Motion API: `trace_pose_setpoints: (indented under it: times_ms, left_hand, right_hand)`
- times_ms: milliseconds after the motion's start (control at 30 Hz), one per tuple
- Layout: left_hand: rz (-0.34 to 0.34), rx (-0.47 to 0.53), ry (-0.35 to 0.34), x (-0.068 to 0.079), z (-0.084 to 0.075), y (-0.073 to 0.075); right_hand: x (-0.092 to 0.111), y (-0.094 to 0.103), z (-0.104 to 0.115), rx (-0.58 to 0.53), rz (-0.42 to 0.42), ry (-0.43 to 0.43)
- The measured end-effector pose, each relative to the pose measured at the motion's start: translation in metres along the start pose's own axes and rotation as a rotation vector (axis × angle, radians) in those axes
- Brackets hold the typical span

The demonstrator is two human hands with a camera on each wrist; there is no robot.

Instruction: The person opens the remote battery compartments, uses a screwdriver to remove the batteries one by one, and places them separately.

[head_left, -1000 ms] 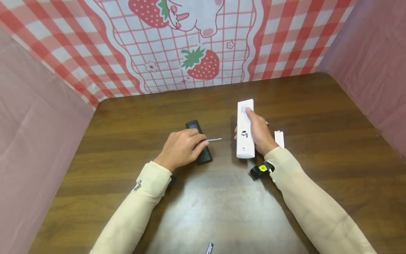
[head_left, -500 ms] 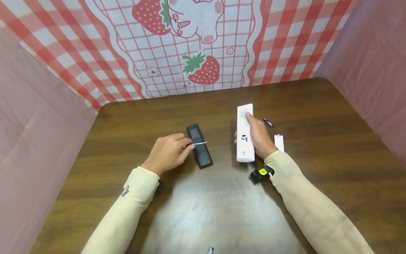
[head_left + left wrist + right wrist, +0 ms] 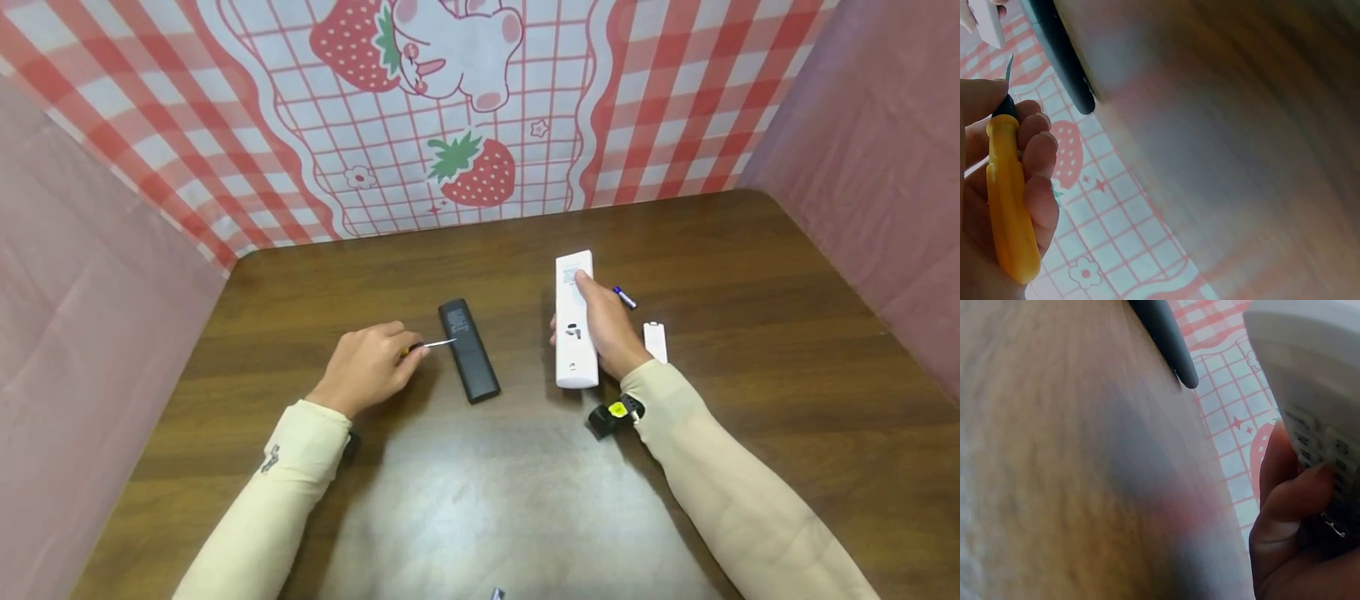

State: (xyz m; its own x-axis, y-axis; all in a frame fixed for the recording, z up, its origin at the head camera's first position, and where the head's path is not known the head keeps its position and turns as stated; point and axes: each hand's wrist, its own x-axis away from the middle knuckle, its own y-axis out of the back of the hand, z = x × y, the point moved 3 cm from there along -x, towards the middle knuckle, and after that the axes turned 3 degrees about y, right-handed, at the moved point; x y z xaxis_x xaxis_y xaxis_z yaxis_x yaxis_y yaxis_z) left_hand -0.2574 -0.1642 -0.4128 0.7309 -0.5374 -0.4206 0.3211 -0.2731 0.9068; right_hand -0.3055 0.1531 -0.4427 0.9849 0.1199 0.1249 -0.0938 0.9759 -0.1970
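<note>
My left hand (image 3: 369, 367) grips a screwdriver by its yellow handle (image 3: 1011, 200), thumb near the black collar. The thin metal shaft points right, its tip seen over or beside a black remote control (image 3: 472, 358) that lies on the table. With my right hand (image 3: 613, 329) I hold a white remote control (image 3: 576, 325), its back towards the head camera and my thumb along it. Dark marks show on that back. In the right wrist view, fingers curl under the white remote against its keys (image 3: 1341, 447).
Right of my right hand lie a blue-and-silver battery (image 3: 625, 297) and a small white battery cover (image 3: 655, 340). A small silver object (image 3: 497, 593) is cut off at the front edge of view. A red checked cloth (image 3: 660, 100) rises behind the table (image 3: 337, 283).
My left hand with the screwdriver has drawn back leftwards from over the black remote, uncovering it. My right hand stays nearly still with the white remote; the battery beside it has come into fuller view.
</note>
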Motion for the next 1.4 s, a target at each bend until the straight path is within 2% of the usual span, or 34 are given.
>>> trace_pose_setpoints:
  times_ms: [133,433,800,933,1233,1400]
  left_hand:
    - [0.022,-0.012,0.018,0.009,0.008,0.004]
    - [0.067,-0.063,0.106,0.026,0.030,0.012]
    - [0.147,-0.127,0.183,0.032,0.043,0.017]
    - [0.148,-0.159,0.242,0.030,0.046,0.019]
    - [0.152,-0.188,0.435,0.033,0.051,0.022]
    - [0.160,-0.181,0.468,0.034,0.053,0.022]
  right_hand:
    - [0.000,-0.002,0.001,0.001,0.007,0.006]
    - [-0.001,0.000,0.003,0.044,0.016,0.010]
    - [0.001,0.002,0.002,0.019,0.017,0.033]
    - [0.001,0.003,0.001,0.011,0.014,0.026]
    - [0.001,0.002,-0.002,0.016,0.021,0.015]
    - [0.003,0.002,-0.001,0.029,0.028,0.017]
